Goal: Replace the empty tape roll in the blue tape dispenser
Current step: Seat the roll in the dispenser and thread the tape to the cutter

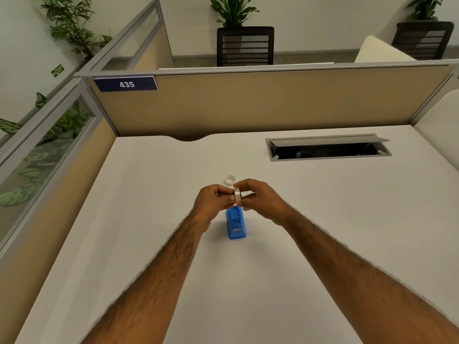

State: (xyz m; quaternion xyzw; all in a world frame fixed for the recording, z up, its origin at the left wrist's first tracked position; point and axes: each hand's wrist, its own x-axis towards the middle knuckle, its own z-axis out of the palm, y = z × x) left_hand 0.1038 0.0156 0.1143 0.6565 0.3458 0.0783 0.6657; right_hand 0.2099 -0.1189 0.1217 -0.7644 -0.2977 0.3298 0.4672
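Two bare forearms are stretched forward over the white counter (154, 219), and both hands are brought together above the far end of the blue tape dispenser (236, 224). A tape roll (237, 196) is held upright between them: the fingers of the left hand (213, 202) are closed on its left side, and the fingers of the right hand (258, 197) are closed on its rim from the right, so both hands are clamped on the same roll. It cannot be told whether a loose end of tape is already pulled out. The dispenser is standing on the counter just below the hands, with its cutter end turned toward the camera, and its cradle seems to be without a roll, although part of it is hidden by the hands. A small white ring (230, 180) is lying flat on the counter just behind the hands; it is judged to be the empty core, already taken out. The removal is therefore probably done, and the seating of the roll in the dispenser and the leading of the tape to the cutter are left.
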